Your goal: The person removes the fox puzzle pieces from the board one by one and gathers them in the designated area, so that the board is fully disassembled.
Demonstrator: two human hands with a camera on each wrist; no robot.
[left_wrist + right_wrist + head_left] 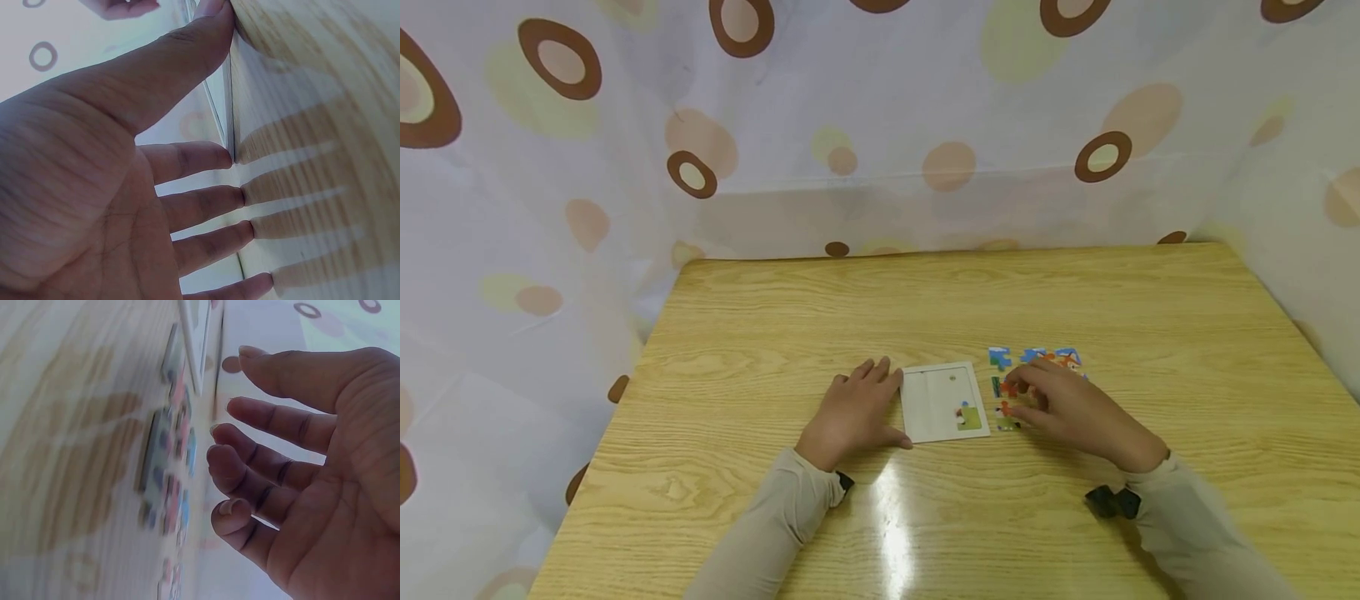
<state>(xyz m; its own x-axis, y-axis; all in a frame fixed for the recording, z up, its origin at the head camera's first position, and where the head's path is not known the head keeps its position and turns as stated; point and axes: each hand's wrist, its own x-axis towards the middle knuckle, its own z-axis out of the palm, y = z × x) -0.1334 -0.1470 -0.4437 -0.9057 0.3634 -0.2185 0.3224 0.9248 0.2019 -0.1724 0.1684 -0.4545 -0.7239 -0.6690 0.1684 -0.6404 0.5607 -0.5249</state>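
A square white puzzle tray (934,408) lies on the table, with one mostly green jigsaw piece (970,418) in its lower right corner. My left hand (855,417) is beside the tray's left edge, fingers spread and thumb near the lower left corner. In the left wrist view its fingertips (242,196) reach down to the wood. My right hand (1075,410) hovers over the loose jigsaw pieces (998,358) right of the tray, covering several of them. The right wrist view shows its fingers (269,422) loosely bent, apart from the pieces, with nothing between thumb and fingers.
Wood-grain table (760,325) spreads around the tray and pieces, its far edge meeting a white curtain (895,100) patterned with brown and yellow spots. More of the curtain hangs along both sides. A dark wrist strap (1112,502) sits by the right sleeve.
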